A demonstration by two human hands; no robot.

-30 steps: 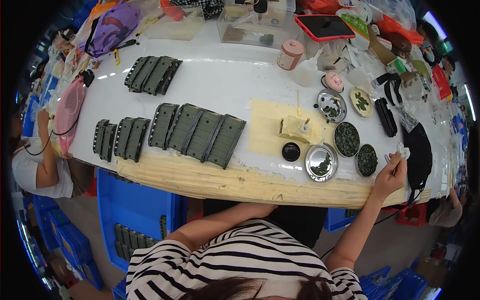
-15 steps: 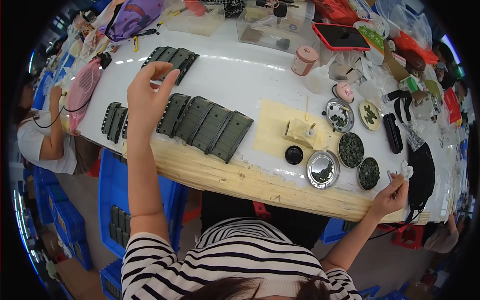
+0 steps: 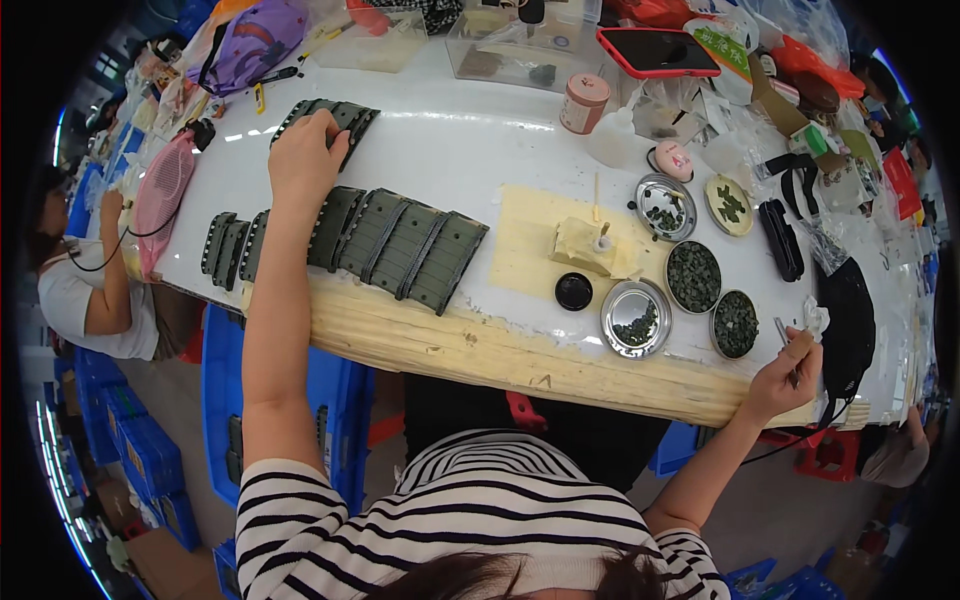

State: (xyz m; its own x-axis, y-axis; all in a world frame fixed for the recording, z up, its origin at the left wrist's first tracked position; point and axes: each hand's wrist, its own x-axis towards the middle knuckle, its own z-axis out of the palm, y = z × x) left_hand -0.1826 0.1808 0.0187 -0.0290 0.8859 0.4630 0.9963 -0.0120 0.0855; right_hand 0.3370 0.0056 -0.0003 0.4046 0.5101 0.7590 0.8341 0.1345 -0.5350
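My left hand reaches across the white table and rests on a far row of dark green ribbed plates, fingers curled over their top. A nearer row of the same plates lies along the table's wooden front edge. My right hand is at the front right edge, pinching a thin metal tool, perhaps tweezers. Round metal dishes holding small dark green parts sit just left of that hand.
A yellow pad carries a small block and a black cap. A red tablet, a pink jar and clutter fill the back. A seated person is at the left; blue crates stand below the table.
My left hand rose from below the table, passed over the near plates and landed on the far row of plates. My right hand stayed at the front right edge.
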